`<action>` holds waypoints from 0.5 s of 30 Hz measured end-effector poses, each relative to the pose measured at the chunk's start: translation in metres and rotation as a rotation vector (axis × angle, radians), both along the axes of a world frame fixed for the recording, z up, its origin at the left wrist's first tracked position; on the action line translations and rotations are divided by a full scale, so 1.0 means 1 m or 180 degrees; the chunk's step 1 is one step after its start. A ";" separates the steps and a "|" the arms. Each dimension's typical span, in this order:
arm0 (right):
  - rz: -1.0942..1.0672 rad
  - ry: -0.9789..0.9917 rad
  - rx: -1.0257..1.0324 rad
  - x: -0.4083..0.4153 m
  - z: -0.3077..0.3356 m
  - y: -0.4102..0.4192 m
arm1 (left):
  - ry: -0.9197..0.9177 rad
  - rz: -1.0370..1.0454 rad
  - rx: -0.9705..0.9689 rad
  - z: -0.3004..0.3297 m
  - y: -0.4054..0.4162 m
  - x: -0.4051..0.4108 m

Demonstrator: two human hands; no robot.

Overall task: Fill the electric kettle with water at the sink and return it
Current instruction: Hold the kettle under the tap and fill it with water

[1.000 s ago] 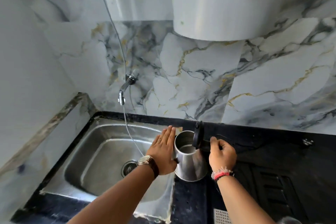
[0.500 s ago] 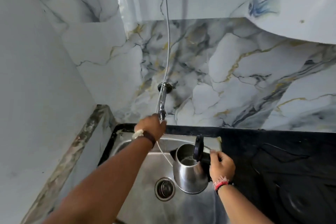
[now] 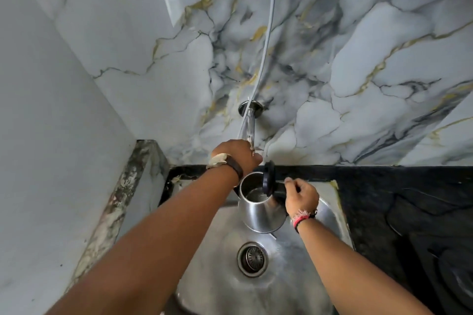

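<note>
The right hand (image 3: 302, 198) has its fingers clenched around the handle of the kettle (image 3: 263, 208), holding it over the sink (image 3: 330, 215) — so any spill goes down the drain (image 3: 253, 259). The lid (image 3: 268, 178) stands flipped up, leaving the mouth clear below the tap (image 3: 249, 123). The left hand (image 3: 236, 157) reaches up to the tap's end, fingers closed about it, likely to start the flow — no stream shows. A little water seems to glint inside. The black surface (image 3: 409, 186) waits at right for the return.
</note>
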State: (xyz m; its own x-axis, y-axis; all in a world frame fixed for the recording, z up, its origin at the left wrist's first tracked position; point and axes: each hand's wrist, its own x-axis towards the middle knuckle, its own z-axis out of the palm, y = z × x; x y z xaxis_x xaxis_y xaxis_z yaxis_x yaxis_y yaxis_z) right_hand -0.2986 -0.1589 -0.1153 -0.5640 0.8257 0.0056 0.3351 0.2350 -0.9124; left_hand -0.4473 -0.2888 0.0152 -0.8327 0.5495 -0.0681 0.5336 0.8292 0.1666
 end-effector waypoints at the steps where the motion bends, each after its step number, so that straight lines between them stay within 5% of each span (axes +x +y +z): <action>1: 0.0019 0.0033 -0.0020 -0.005 -0.001 -0.001 | -0.0236 -0.0188 0.0114 -0.003 -0.008 -0.008; 4: 0.0081 0.0169 -0.0107 -0.015 -0.003 -0.006 | -0.0788 -0.0544 0.0493 -0.008 -0.028 -0.023; 9: 0.0019 0.0237 -0.0267 -0.019 -0.002 -0.008 | -0.0530 -0.0620 0.0892 -0.038 -0.055 -0.011; 15: -0.0078 0.0252 -0.0472 -0.017 -0.006 -0.008 | -0.0833 -0.0720 0.0340 -0.086 -0.075 0.018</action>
State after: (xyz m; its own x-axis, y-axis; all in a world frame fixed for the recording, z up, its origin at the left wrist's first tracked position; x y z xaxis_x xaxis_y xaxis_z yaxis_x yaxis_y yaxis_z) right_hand -0.3154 -0.1666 -0.1208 -0.5462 0.8344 -0.0738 0.2647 0.0883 -0.9603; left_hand -0.4292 -0.3639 -0.0711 -0.6512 0.7334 -0.1951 0.6294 0.6655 0.4011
